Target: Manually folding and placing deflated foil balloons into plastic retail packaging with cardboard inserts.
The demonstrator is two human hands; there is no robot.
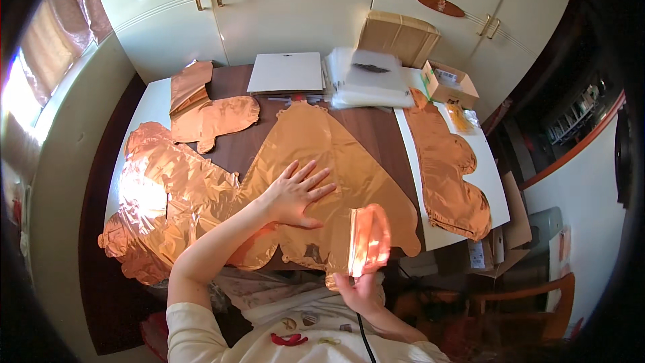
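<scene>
A large uninflated copper-coloured foil balloon (302,141) lies flat across the middle of the table, its far end narrow and its near side wide. My left hand (295,195) is open, fingers spread and palm down on the foil. At the table's near edge my right hand (361,292) is closed on a part of the same balloon, the thumb on top. Just above that hand a shiny flap (369,238) of foil stands folded up. The fingers under the foil are partly hidden.
More flat copper foil balloons lie at the left (181,175), far left (215,117) and right (447,168), the last on a white board (494,191). White cards (285,72), clear plastic bags (373,81) and a small open box (451,84) line the back. A wooden chair (524,302) stands near right.
</scene>
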